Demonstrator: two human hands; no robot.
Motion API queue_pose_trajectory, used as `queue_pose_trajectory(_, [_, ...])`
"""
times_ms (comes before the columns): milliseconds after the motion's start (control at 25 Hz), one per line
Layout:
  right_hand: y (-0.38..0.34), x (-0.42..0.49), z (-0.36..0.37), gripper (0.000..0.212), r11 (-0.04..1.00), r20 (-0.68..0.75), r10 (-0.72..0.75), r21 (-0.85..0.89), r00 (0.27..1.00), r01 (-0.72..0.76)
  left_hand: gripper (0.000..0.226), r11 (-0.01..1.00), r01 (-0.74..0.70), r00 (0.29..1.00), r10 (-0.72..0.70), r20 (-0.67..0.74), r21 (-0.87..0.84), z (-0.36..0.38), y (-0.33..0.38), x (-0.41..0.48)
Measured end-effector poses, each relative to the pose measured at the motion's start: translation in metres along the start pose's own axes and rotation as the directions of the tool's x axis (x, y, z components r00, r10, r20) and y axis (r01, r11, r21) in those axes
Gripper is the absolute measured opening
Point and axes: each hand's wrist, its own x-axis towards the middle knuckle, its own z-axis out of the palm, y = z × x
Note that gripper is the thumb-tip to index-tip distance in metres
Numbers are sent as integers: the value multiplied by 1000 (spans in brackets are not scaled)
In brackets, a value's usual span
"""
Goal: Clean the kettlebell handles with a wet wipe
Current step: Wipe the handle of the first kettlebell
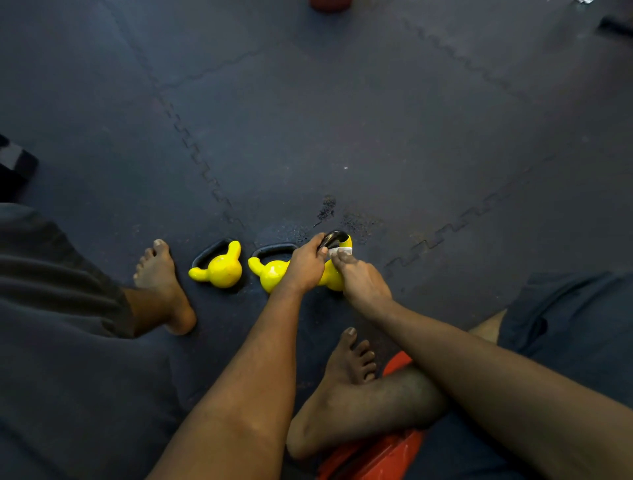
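Note:
Three yellow kettlebells with black handles lie in a row on the dark floor mat. The left kettlebell and the middle kettlebell lie untouched. The right kettlebell is mostly hidden behind my hands. My left hand grips its black handle near the top. My right hand presses a small white wet wipe against the handle's yellow end with its fingertips.
My bare left foot rests beside the left kettlebell, my right foot is tucked near a red object under my leg. Damp dark specks mark the mat beyond the handle. A red object sits at the top edge.

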Motion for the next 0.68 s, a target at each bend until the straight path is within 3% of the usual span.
queue_pose_trajectory(240, [3,3,3,59,994,-32,-38,-105,999,34,42,1000,1,1000,-1,10,3,0,4,0])
queue_pose_trajectory(680, [4,2,10,56,989,-62,-25,-149,998,16,43,1000,6,1000,-6,18,-12,0,2,0])
